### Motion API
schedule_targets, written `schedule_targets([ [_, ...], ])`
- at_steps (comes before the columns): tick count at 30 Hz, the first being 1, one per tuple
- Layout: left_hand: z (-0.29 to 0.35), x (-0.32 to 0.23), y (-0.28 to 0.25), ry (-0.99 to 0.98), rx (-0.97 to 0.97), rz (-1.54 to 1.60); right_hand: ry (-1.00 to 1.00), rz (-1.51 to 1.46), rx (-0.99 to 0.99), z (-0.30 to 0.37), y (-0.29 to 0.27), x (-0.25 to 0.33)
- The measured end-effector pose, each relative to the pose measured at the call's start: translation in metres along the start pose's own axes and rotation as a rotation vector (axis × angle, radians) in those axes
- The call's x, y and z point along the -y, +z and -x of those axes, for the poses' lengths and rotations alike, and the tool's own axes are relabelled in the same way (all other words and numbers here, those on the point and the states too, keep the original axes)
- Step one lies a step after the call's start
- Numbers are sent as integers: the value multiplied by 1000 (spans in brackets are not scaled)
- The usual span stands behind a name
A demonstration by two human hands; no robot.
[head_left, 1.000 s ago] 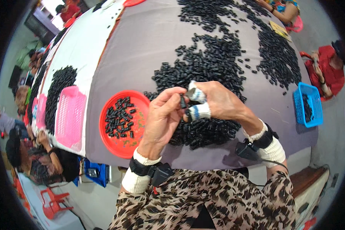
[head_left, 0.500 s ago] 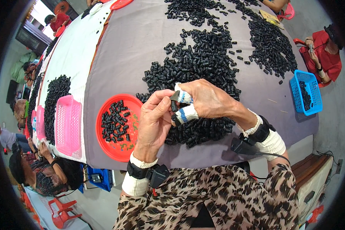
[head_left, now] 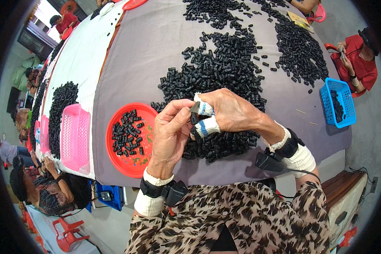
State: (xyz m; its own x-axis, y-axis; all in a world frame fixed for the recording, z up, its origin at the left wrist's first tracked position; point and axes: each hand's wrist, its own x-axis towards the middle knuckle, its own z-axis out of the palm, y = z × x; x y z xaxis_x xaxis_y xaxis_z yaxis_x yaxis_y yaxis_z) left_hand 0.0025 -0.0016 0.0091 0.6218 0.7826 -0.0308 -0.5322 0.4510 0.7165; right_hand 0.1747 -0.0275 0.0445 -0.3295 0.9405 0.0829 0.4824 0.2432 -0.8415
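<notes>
My left hand (head_left: 167,133) is closed, with thumb and fingertips pinching a small black cylindrical part (head_left: 194,119). Against it from the other side comes my right hand (head_left: 237,111), closed around a small flat grey blade (head_left: 195,107) whose tip lies by the part's upper end. White cloth covers with blue marks (head_left: 207,125) wrap my right thumb and a finger. Both hands meet over a big pile of similar black parts (head_left: 218,72). Left of my left hand, a round red tray (head_left: 147,122) holds more of these parts and some coloured bits.
A pink basket (head_left: 75,137) stands on the white cloth at the left, beside another black pile (head_left: 62,103). At the right edge sits a blue basket (head_left: 347,101) with some parts inside. Co-workers sit around the table, one in red (head_left: 360,63) at the right.
The black part and the blade have shifted very slightly between my fingertips. My hands otherwise stay in place. The co-worker at the right has moved their hands a little.
</notes>
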Motion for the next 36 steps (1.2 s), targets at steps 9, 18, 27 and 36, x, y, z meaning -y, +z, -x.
schedule_targets([
  [9, 1, 1, 0, 3, -15, -20, 12, -23, 18, 2, 4, -5],
  [18, 3, 1, 0, 5, -32, -58, -55, 12, -59, 4, 6, -3],
  [27, 1, 4, -2, -30, 53, 84, -25, -5, -51, 5, 2, -2],
  [36, 1, 5, 1, -33, -3, 25, -43, 6, -42, 5, 3, -5],
])
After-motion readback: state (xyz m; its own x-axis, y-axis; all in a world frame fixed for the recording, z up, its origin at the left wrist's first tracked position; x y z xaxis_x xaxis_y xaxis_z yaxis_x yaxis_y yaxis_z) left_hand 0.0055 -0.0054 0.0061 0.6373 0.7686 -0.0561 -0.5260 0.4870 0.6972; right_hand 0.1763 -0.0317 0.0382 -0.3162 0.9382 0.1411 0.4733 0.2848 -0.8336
